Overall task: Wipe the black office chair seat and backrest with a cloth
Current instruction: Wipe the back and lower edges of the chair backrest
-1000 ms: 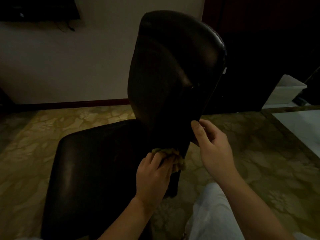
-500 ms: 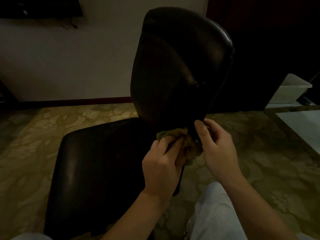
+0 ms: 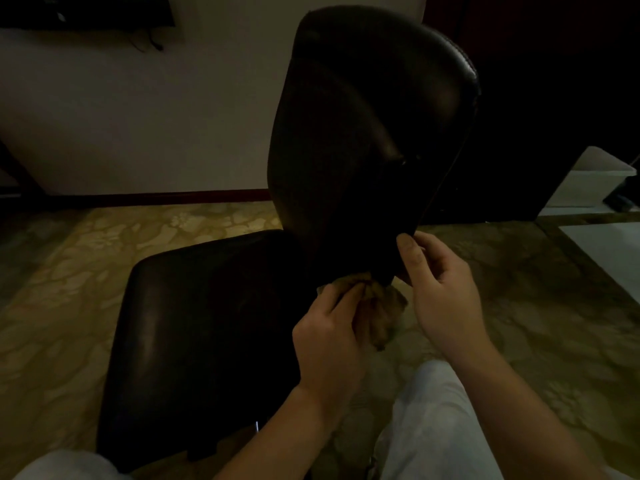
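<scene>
One cloth [image 3: 381,313] risen to backrest [image 3: 346,133] base, left hand [image 3: 329,337] nearer right hand [image 3: 440,292]

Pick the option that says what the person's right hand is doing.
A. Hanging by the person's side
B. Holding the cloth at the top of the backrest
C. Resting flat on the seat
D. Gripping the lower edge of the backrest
D: the right hand has its thumb and fingers pinched on the lower edge of the backrest, while the left hand holds the cloth just beside it.
</scene>
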`<action>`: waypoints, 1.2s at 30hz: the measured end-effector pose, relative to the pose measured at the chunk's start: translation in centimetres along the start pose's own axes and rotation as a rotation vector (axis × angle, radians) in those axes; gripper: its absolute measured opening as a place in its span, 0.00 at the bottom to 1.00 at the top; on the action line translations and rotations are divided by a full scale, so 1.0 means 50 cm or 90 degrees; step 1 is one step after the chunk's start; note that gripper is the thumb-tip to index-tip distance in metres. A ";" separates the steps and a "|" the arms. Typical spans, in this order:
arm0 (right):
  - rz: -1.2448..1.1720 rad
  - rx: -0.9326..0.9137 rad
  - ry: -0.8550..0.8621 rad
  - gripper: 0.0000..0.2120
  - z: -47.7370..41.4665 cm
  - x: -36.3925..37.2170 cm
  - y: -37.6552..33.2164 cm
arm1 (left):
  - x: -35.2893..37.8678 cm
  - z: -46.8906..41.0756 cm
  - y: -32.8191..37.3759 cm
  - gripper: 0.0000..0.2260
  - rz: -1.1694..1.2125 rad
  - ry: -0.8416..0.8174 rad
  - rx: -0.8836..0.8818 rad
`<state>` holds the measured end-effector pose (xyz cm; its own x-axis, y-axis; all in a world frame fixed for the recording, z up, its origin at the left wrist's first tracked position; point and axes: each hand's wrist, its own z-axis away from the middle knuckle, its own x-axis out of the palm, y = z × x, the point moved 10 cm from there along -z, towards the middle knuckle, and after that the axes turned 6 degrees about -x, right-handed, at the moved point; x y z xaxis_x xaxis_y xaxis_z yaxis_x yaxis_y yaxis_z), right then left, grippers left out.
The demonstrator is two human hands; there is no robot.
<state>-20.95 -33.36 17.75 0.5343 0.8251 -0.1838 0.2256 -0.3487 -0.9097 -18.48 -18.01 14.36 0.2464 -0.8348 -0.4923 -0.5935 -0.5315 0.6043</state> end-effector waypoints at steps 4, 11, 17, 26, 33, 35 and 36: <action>0.013 -0.008 0.011 0.19 0.003 -0.005 -0.008 | -0.020 -0.036 0.038 0.12 0.043 0.012 -0.017; -0.013 0.009 0.011 0.23 0.006 0.000 0.000 | 0.027 0.030 -0.021 0.11 -0.064 0.003 0.017; -0.017 0.013 -0.009 0.24 0.006 0.005 0.001 | 0.048 0.049 -0.051 0.09 -0.091 -0.028 -0.005; -0.017 0.019 -0.013 0.20 0.011 0.007 0.003 | -0.006 -0.003 -0.002 0.10 0.015 0.034 -0.003; -0.041 0.022 -0.003 0.17 0.013 0.005 0.008 | 0.030 0.033 -0.025 0.11 -0.048 0.021 0.029; -0.049 0.024 -0.004 0.17 0.011 0.006 0.011 | 0.050 0.051 -0.046 0.09 -0.076 0.004 0.008; -0.053 0.024 -0.004 0.17 0.011 0.007 0.013 | 0.058 0.060 -0.057 0.09 -0.081 -0.006 -0.006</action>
<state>-21.05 -33.07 16.88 0.5096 0.8534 -0.1100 0.2376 -0.2625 -0.9352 -18.36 -18.48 9.31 0.3119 -0.7592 -0.5713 -0.5502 -0.6345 0.5429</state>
